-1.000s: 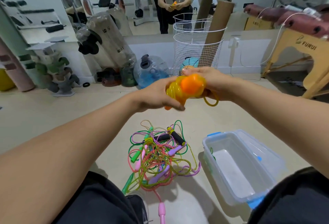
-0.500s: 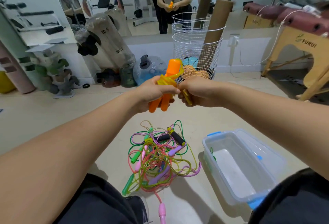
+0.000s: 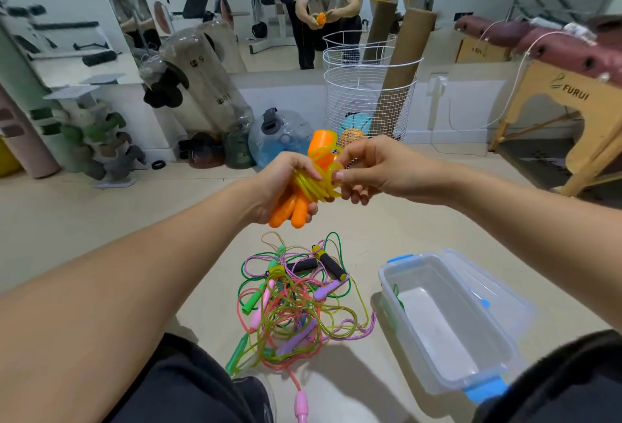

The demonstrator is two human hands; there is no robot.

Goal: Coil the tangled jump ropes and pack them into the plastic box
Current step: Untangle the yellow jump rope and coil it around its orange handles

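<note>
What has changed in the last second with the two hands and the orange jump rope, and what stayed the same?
The left hand turned the orange-handled rope so that its handles now stand upright instead of end-on to the camera; it still grips them and the yellow coils. The right hand shifted its hold and now pinches a loop of the cord. The tangled ropes and plastic box stayed as they were.

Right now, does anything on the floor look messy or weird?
Yes: the colourful jump ropes lie knotted in one tangled heap on the floor, beside the clear plastic box, which holds no coiled rope yet.
</note>
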